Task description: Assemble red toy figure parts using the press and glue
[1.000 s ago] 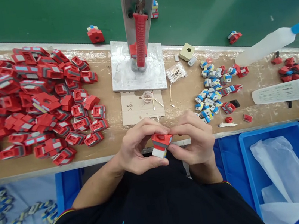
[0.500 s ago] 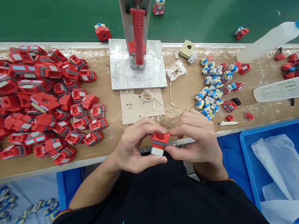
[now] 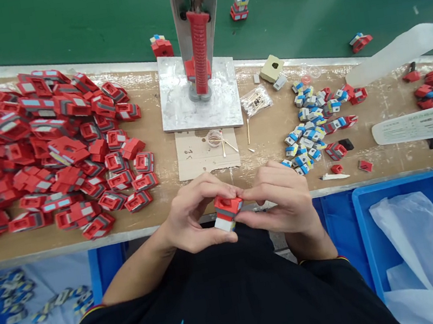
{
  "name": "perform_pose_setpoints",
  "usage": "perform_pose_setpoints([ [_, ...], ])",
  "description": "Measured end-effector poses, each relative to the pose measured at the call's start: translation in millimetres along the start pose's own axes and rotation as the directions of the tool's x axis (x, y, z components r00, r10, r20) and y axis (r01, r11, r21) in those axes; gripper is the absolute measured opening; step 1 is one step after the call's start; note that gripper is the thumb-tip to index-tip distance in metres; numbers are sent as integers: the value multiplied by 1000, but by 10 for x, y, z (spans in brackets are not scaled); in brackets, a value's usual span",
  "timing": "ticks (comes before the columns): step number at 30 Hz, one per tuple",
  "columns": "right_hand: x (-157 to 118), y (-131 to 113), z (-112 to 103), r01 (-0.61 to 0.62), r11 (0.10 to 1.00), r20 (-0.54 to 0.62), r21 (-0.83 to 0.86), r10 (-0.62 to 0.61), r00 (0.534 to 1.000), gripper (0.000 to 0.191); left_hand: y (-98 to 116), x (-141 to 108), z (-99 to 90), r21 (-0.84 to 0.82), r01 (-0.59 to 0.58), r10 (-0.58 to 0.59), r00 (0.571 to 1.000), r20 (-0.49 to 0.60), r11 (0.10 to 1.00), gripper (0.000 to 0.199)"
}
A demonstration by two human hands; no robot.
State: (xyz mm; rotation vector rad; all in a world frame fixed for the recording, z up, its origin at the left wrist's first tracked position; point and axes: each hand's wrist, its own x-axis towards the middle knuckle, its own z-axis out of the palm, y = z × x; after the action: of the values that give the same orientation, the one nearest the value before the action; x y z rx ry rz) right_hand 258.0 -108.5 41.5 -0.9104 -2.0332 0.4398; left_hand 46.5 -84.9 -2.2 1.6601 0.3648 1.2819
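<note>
While the L hand [image 3: 192,215] pinches a red-and-white piece [image 3: 226,208] b/w thumb & curled fingers, the R hand [image 3: 283,198] has its R side w/ thumb & index tip, other fingers bent in. Both hands nearly closed, only the piece b/w the tips. Piece is in front of the person's torso, at the near edge of the table [image 3: 265,159], red part away from the body, white part toward it. Straight beyond: cardboard [image 3: 195,160], then a press [image 3: 180,25] w/ metal base plate [image 3: 175,108] & red handle [image 3: 202,49]. To the L, big pile of red pieces [image 3: 46,150]; to the R, pack of cotton swabs [image 3: 256,101], then cluster of white-and-blue pieces [image 3: 304,120]. Farther R, 2 plastic bottles [image 3: 408,126] lie well apart from the hands. Lower R, blue bin [image 3: 400,181] w/ plastic sheet [image 3: 421,239] inside.
</note>
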Motion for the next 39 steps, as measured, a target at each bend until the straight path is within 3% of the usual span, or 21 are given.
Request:
perform_pose_setpoints([
  [5, -37, 58, 57, 28, 995, -68, 96, -21, 997, 19, -44, -37, 15, -126, 32, -38, 998, -45, 991, 56],
  [11, -15, -15, 11, -7, 1000, -27, 0, 7, 1000, 12, -69, -32, 15, -160, 67, -75, 996, -51, 985, 58],
  [18, -6, -57, 40, -16, 999, 26, -34, 17, 1000, 18, -27, -32, 7, -212, 119, -133, 990, -53, 970, 56],
  [24, -83, 18, 159, -24, 999, -42, 47, 26, 999, 8, -120, -83, 86, -303, 208, -266, 950, -166, 930, 55],
  [26, -123, 50, 227, -50, 993, -94, 103, 60, 994, 22, -167, -93, 176, -416, 231, -357, 898, -257, 879, 56],
  [28, -166, 73, 316, -89, 985, -156, 150, 112, 981, 48, -195, -93, 270, -491, 213, -413, 843, -345, 845, 59],
  [30, -206, 84, 411, -116, 975, -210, 187, 155, 965, 67, -204, -87, 335, -505, 202, -424, 825, -374, 839, 62],
  [33, -250, 81, 508, -105, 965, -268, 241, 170, 948, 61, -215, -79, 329, -451, 201, -374, 865, -336, 870, 58],
  [36, -273, 67, 515, -101, 954, -261, 282, 177, 949, 56, -247, -72, 222, -266, 89, -174, 933, -316, 960, 56],
  [39, -272, 52, 468, -101, 950, -254, 294, 179, 950, 60, -282, -70, 124, -118, -7, -25, 963, -267, 993, 60],
])
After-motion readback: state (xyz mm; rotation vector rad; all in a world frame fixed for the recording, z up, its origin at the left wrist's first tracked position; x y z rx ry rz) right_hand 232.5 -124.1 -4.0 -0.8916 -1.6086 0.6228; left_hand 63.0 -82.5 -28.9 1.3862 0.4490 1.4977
